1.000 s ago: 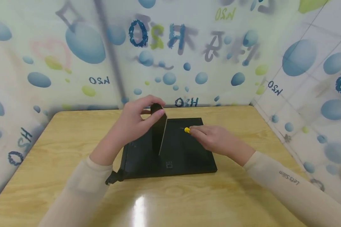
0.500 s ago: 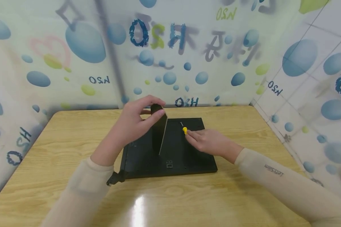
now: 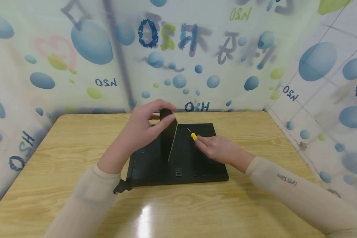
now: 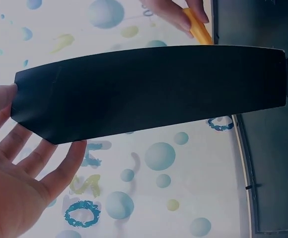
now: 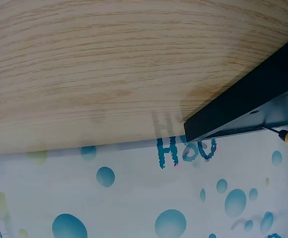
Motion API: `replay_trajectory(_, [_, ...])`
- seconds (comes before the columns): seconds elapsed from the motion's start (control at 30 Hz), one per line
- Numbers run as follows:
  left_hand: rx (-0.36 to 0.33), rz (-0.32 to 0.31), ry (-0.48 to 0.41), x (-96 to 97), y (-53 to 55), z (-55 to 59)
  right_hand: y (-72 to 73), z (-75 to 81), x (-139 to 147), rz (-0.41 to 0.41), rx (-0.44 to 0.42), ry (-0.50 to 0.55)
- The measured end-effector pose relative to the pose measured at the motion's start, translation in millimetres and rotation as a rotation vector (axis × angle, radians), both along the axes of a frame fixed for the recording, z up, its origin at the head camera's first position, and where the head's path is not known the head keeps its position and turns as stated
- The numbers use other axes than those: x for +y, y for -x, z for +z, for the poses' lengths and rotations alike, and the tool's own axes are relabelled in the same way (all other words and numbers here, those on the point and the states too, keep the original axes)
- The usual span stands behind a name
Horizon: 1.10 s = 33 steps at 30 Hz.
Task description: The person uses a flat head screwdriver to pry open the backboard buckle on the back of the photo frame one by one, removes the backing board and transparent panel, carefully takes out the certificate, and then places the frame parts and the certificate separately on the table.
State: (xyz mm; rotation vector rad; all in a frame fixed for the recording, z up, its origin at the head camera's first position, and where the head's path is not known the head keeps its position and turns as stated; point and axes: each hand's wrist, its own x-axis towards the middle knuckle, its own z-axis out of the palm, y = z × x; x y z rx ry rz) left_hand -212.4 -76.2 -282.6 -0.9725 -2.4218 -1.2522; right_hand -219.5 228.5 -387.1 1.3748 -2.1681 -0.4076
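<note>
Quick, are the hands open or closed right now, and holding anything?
Left hand: closed, holding the black flap by its upper end.
Right hand: closed, holding the yellow-handled screwdriver.

There is one screwdriver [image 3: 193, 136], one flap [image 3: 167, 140], one panel [image 3: 185, 155], one table [image 3: 178, 208]

Our left arm [image 3: 86, 198] reaches forward, the left hand [image 3: 144, 120] raised with thumb [image 3: 163, 123] and fingers [image 3: 159, 105] set apart in a pinch. Our right arm [image 3: 285, 185] stretches in from the right, the right hand [image 3: 217, 147] lower, fingers [image 3: 203, 141] curled together in a grip.
</note>
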Motion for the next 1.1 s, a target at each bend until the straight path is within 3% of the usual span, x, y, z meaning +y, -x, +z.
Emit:
replay_trajectory(0.5, [0.005,0.001,0.01,-0.8,-0.4,0.3,-4.8,-0.9,-4,-0.004,0.004,0.012])
replay_trajectory(0.87, [0.004,0.001,0.005,-1.6,-1.1,-0.5,-1.9,-8.8,-12,0.003,-0.065,-0.115])
replay_trajectory(1.1, [-0.008,0.004,0.011,-1.3,-1.5,-1.5,8.1,-12.7,-16,0.079,-0.066,0.15])
